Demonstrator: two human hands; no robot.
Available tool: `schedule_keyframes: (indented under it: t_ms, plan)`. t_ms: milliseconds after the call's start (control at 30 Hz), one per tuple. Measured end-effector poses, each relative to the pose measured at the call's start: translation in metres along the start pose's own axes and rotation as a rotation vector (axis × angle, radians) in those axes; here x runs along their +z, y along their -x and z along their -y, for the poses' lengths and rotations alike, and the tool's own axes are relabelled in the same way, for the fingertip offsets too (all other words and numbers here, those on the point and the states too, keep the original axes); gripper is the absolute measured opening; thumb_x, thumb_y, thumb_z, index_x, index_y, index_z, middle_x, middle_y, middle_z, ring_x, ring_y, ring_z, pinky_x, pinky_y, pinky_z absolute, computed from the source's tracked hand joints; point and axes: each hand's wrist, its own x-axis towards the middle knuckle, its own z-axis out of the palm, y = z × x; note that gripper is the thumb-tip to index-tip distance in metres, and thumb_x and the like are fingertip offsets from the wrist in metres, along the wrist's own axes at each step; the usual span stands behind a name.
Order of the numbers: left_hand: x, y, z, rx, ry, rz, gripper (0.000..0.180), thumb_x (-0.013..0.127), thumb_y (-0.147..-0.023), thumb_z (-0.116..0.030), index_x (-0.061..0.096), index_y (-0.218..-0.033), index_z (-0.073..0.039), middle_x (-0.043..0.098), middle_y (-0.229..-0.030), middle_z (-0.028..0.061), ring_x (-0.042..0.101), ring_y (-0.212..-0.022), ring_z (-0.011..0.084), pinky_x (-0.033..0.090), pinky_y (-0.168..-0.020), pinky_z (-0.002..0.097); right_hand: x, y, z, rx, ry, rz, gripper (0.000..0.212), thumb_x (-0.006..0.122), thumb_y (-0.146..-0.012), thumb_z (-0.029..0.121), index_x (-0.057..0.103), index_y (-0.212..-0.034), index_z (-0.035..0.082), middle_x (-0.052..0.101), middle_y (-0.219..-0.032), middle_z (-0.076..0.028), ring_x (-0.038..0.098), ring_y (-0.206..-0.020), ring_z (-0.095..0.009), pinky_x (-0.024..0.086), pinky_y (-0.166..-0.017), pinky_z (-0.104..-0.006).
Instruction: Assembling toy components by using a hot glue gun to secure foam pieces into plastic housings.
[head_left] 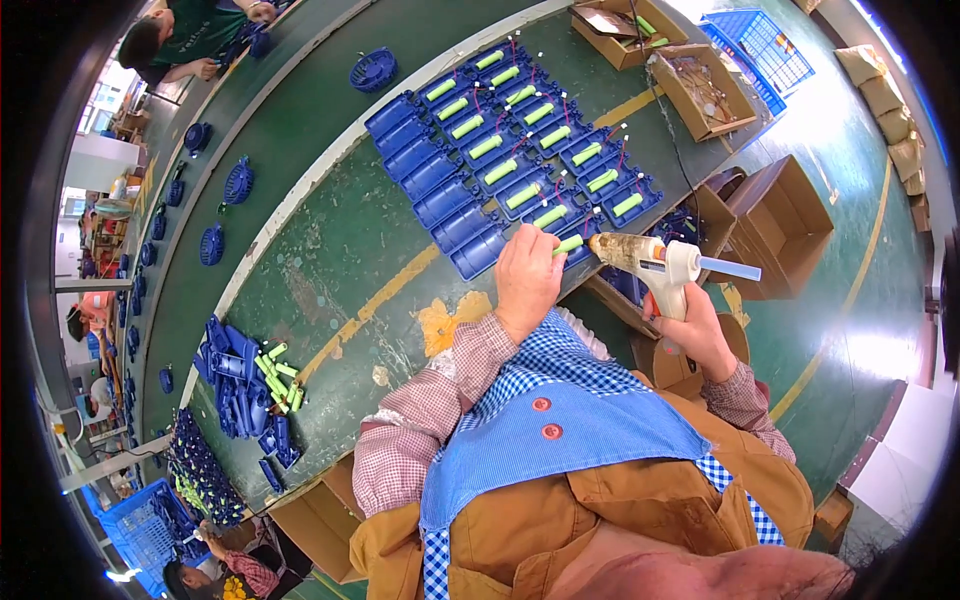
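My right hand (693, 328) grips a white hot glue gun (640, 258) with a bluish glue stick (732, 268) standing out of its back. The gun's stained nozzle points left, close to a light green cylindrical battery (569, 244) at the near end of the rows. My left hand (528, 280) has its fingers closed at that battery's left end, over a blue plastic housing mostly hidden by the hand. Beyond lie rows of blue plastic housings (463, 239), many with a green battery and thin red wires with white plugs.
Left on the green table are piled blue housings (235, 370) and loose batteries (279, 378). A conveyor (300, 120) carries round blue fan parts (373, 70). Cardboard boxes (785, 225) stand right; a black cord (668, 110) hangs there. Co-workers sit across the conveyor and lower left.
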Motion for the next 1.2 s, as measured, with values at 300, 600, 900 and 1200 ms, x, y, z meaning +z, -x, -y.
schedule_keyframes:
  t_ms: [300,600,900,1200]
  plan:
    - [0.022,0.0,0.005,0.079,-0.112,0.037,0.016,0.072,-0.07,-0.008,0.058,-0.079,-0.005,0.05,-0.083,0.0096,0.057,-0.075,0.028,0.049,-0.065,0.0382,-0.002,0.014,0.01,0.013,0.011,-0.035,0.041,0.057,-0.069,0.004,0.054,-0.109,-0.002,0.06,-0.092,-0.004,0.055,-0.08,-0.01,0.047,-0.069,-0.0241]
    - [0.026,0.0,0.004,0.099,-0.124,0.033,0.012,0.07,-0.072,-0.008,0.059,-0.078,-0.006,0.051,-0.079,0.0085,0.058,-0.073,0.0269,0.049,-0.062,0.0374,0.002,0.004,0.007,-0.013,-0.012,-0.034,0.039,0.057,-0.069,0.002,0.053,-0.107,-0.003,0.059,-0.09,-0.005,0.056,-0.077,-0.011,0.048,-0.068,-0.0247]
    - [0.022,-0.002,0.003,0.09,-0.106,0.03,0.013,0.07,-0.073,-0.008,0.059,-0.079,-0.006,0.051,-0.08,0.0077,0.058,-0.073,0.0261,0.048,-0.061,0.0369,-0.001,0.013,0.004,-0.029,0.083,-0.09,0.022,0.06,-0.07,0.005,0.056,-0.09,0.0,0.059,-0.082,-0.003,0.057,-0.076,-0.011,0.047,-0.068,-0.0247]
    - [0.003,0.003,0.006,0.06,0.008,-0.092,0.013,0.068,-0.074,-0.006,0.06,-0.085,-0.008,0.052,-0.083,0.0059,0.059,-0.076,0.0261,0.049,-0.063,0.0377,0.006,0.013,0.005,-0.061,0.022,-0.048,0.026,0.06,-0.07,0.005,0.057,-0.096,0.001,0.06,-0.087,-0.003,0.056,-0.077,-0.011,0.047,-0.069,-0.0254]
